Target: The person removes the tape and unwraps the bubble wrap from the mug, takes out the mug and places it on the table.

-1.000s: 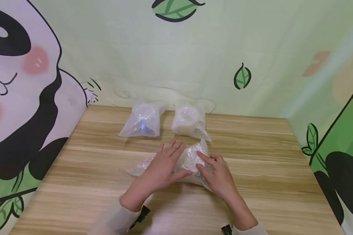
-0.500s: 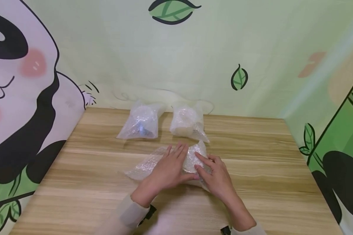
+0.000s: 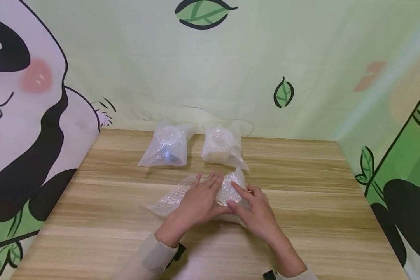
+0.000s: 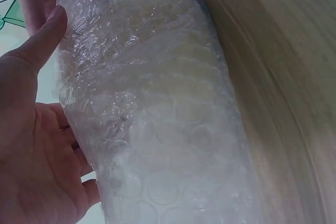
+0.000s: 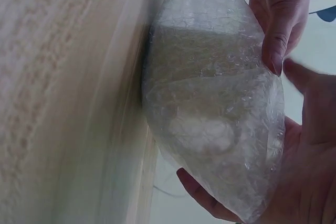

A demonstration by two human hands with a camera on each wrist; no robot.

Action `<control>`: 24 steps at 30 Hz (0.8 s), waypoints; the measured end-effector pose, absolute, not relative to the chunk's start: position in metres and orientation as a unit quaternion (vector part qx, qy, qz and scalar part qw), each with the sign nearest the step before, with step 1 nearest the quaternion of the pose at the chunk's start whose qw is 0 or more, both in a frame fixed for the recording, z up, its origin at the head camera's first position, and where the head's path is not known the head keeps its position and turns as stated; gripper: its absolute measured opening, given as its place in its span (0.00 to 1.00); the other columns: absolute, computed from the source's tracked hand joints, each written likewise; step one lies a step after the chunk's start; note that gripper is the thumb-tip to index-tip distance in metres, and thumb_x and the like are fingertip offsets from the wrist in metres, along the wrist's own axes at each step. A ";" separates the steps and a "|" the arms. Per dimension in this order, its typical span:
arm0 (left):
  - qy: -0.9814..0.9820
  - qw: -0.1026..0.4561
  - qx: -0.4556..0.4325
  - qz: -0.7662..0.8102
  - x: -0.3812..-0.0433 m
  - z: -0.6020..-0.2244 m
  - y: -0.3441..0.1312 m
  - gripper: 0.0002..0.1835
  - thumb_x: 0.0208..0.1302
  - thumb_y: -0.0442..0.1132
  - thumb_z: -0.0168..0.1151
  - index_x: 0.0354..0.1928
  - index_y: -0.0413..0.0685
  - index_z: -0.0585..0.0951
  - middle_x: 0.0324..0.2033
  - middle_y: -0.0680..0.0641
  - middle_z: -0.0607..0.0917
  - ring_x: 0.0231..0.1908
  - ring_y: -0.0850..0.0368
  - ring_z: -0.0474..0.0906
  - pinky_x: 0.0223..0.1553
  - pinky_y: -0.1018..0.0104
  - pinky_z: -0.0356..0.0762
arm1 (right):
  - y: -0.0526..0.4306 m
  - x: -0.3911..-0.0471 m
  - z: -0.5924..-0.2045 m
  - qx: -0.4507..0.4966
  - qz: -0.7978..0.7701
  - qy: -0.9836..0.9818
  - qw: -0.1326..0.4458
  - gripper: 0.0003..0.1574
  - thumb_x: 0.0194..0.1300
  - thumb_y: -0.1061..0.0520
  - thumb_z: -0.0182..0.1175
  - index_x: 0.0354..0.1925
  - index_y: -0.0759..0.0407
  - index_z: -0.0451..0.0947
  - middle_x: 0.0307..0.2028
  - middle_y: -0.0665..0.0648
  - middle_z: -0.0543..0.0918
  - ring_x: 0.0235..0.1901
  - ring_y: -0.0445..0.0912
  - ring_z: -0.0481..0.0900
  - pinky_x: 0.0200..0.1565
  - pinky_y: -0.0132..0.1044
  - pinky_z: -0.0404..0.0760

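Observation:
A bubble-wrapped bundle [image 3: 227, 190] lies across the front middle of the table, under both hands. Through the wrap, a pale yellowish shape shows in the left wrist view; what it is I cannot tell. My left hand [image 3: 199, 202] rests on the bundle with straight fingers, its thumb pointing to the right along the near side. My right hand [image 3: 257, 212] holds the right end, index finger on top and thumb on the near side, close to the left thumb. In the right wrist view a finger [image 5: 202, 195] of it curves round the wrap [image 5: 210, 103]. Loose bubble wrap [image 3: 169, 198] spreads out to the left.
Behind the hands, two more bubble-wrapped bundles stand near the table's back edge: the left one [image 3: 169, 142] shows something blue, the right one [image 3: 222, 144] looks pale. A printed green cloth [image 3: 133, 58] with a panda hangs behind the wooden table [image 3: 318, 217].
My left hand has slid to the right along the bundle, its thumb now close to the right thumb. More of the loose wrap on the left shows. The right hand stays nearly in place.

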State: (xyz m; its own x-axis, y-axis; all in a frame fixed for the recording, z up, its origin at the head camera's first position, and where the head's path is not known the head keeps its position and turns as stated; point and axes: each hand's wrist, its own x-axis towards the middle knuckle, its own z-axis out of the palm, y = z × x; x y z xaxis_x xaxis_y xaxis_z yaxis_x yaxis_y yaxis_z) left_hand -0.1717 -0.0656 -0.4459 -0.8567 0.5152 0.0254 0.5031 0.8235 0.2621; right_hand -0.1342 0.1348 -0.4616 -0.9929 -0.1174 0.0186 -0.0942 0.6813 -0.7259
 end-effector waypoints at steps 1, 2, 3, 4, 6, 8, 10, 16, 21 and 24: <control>0.955 0.027 0.267 0.127 -0.172 -0.445 -0.066 0.58 0.62 0.73 0.62 0.79 0.38 0.59 0.78 0.40 0.65 0.79 0.45 0.59 0.82 0.42 0.46 | 0.135 -0.134 -0.461 -0.059 -0.395 0.917 0.020 0.40 0.66 0.33 0.67 0.73 0.31 0.70 0.72 0.66 0.69 0.70 0.66 0.67 0.65 0.67 0.72; 0.955 0.029 0.269 0.124 -0.172 -0.445 -0.066 0.57 0.62 0.72 0.62 0.80 0.38 0.59 0.78 0.39 0.64 0.79 0.45 0.59 0.82 0.42 0.46 | 0.136 -0.134 -0.461 -0.061 -0.394 0.917 0.025 0.43 0.63 0.31 0.69 0.74 0.30 0.69 0.72 0.66 0.68 0.70 0.66 0.66 0.65 0.68 0.72; 0.955 0.031 0.269 0.120 -0.172 -0.444 -0.066 0.57 0.62 0.72 0.62 0.80 0.39 0.59 0.78 0.40 0.64 0.79 0.45 0.59 0.82 0.42 0.46 | 0.136 -0.134 -0.460 -0.063 -0.393 0.917 0.030 0.46 0.61 0.30 0.70 0.74 0.29 0.68 0.72 0.66 0.67 0.70 0.65 0.66 0.65 0.67 0.73; 0.955 0.031 0.270 0.118 -0.172 -0.444 -0.067 0.57 0.62 0.72 0.63 0.80 0.38 0.59 0.78 0.39 0.64 0.79 0.45 0.59 0.81 0.41 0.46 | 0.137 -0.134 -0.460 -0.069 -0.393 0.916 0.031 0.48 0.60 0.30 0.70 0.75 0.30 0.67 0.72 0.67 0.67 0.70 0.65 0.66 0.65 0.68 0.73; 0.955 0.029 0.270 0.118 -0.172 -0.444 -0.067 0.57 0.62 0.72 0.63 0.79 0.39 0.59 0.78 0.40 0.65 0.79 0.44 0.60 0.81 0.41 0.47 | 0.139 -0.134 -0.460 -0.078 -0.398 0.913 0.035 0.50 0.58 0.30 0.72 0.75 0.31 0.67 0.72 0.67 0.67 0.70 0.65 0.66 0.66 0.67 0.72; 0.956 0.025 0.269 0.119 -0.172 -0.444 -0.066 0.57 0.61 0.72 0.64 0.79 0.39 0.60 0.77 0.40 0.66 0.78 0.44 0.61 0.81 0.40 0.47 | 0.142 -0.135 -0.460 -0.089 -0.405 0.909 0.039 0.50 0.58 0.33 0.74 0.75 0.33 0.67 0.72 0.67 0.67 0.70 0.65 0.66 0.66 0.66 0.72; 0.957 0.020 0.265 0.119 -0.172 -0.444 -0.066 0.57 0.60 0.72 0.65 0.79 0.39 0.61 0.77 0.41 0.67 0.78 0.45 0.62 0.81 0.40 0.48 | 0.145 -0.136 -0.460 -0.100 -0.412 0.905 0.042 0.51 0.57 0.36 0.76 0.75 0.35 0.68 0.72 0.67 0.67 0.70 0.64 0.66 0.67 0.66 0.71; 0.958 0.007 0.265 0.113 -0.172 -0.442 -0.065 0.59 0.59 0.75 0.63 0.79 0.39 0.61 0.76 0.41 0.68 0.77 0.45 0.64 0.81 0.41 0.48 | 0.150 -0.137 -0.458 -0.122 -0.428 0.895 0.036 0.52 0.56 0.41 0.78 0.75 0.37 0.69 0.69 0.65 0.71 0.69 0.62 0.69 0.68 0.64 0.71; 0.958 0.005 0.265 0.112 -0.171 -0.443 -0.064 0.60 0.59 0.78 0.59 0.79 0.39 0.61 0.76 0.40 0.67 0.77 0.45 0.63 0.82 0.42 0.46 | 0.157 -0.136 -0.457 -0.125 -0.449 0.884 0.030 0.50 0.59 0.42 0.77 0.75 0.38 0.68 0.70 0.62 0.73 0.70 0.61 0.71 0.68 0.64 0.72; 0.958 0.008 0.263 0.114 -0.170 -0.443 -0.062 0.62 0.58 0.82 0.55 0.79 0.39 0.61 0.76 0.40 0.67 0.78 0.46 0.62 0.82 0.42 0.44 | 0.161 -0.136 -0.456 -0.116 -0.460 0.879 0.033 0.49 0.60 0.42 0.76 0.76 0.37 0.67 0.71 0.60 0.73 0.70 0.59 0.72 0.65 0.62 0.76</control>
State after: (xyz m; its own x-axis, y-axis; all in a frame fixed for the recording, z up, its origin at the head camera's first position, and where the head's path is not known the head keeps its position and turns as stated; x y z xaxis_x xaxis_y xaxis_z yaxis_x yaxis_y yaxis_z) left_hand -0.1705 -0.0624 -0.4429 -0.8618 0.5053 0.0446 0.5017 0.8359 0.2229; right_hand -0.1359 0.1605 -0.4559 -0.9707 -0.2355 0.0485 -0.1740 0.5489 -0.8176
